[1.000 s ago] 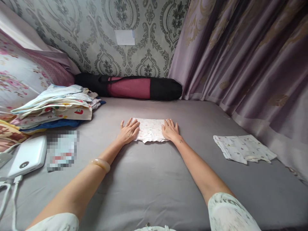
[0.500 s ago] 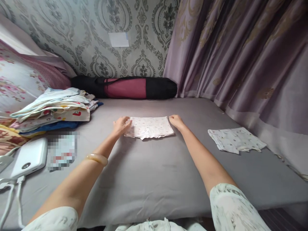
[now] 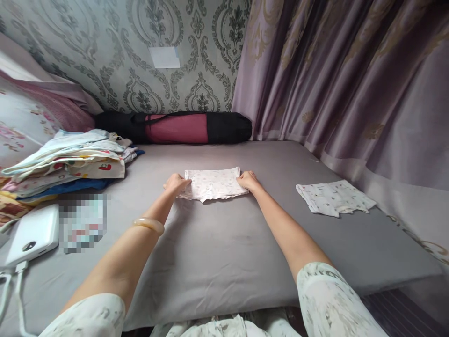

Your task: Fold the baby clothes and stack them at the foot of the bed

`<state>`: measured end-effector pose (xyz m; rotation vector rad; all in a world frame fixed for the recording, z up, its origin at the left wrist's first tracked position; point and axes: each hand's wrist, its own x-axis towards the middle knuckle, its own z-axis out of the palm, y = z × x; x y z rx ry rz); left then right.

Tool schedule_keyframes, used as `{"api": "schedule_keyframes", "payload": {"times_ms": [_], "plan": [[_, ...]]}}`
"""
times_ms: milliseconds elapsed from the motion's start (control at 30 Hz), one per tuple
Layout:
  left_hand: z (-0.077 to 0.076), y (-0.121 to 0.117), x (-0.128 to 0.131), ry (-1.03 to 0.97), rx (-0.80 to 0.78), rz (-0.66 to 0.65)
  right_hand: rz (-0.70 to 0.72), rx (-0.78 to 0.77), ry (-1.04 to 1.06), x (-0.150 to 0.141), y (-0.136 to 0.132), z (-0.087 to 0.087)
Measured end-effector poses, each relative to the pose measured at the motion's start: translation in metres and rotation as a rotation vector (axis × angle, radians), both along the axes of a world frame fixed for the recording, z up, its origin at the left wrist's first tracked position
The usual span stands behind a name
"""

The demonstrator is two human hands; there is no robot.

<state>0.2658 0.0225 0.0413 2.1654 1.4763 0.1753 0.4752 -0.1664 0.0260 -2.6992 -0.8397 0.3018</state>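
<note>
A small pair of white shorts with a faint print lies folded on the grey sheet, its waistband edge away from me. My left hand pinches its left side, thumb on top of the cloth. On the opposite side my right hand grips the right edge in the same way, fingers curled out of sight under the fabric. A second folded pair of white patterned shorts rests apart, to the right of my right hand.
At the left is a stack of folded clothes, with a white power bank and its cables in front, beside a blurred-out item. A long black and red bag lies along the wall. Purple curtains hang at right.
Both hands lay flat on the shorts, then lifted to its sides, and now pinch its left and right edges. The view has shifted slightly to the right.
</note>
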Motion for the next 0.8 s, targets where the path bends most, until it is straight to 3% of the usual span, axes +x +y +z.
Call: {"api": "schedule_keyframes", "payload": {"times_ms": [200, 500, 633, 800], "plan": [[0.010, -0.010, 0.004, -0.080, 0.040, -0.068, 0.017, 0.055, 0.055, -0.011, 0.004, 0.008], [0.019, -0.004, 0.000, -0.147, -0.045, 0.020, -0.085, 0.152, 0.093, -0.007, 0.004, 0.006], [0.030, -0.008, 0.003, -0.211, 0.004, -0.016, -0.089, 0.180, 0.223, -0.001, 0.005, 0.005], [0.045, -0.012, 0.018, -0.285, 0.094, -0.056, -0.107, 0.243, 0.225, 0.006, -0.010, 0.016]]}}
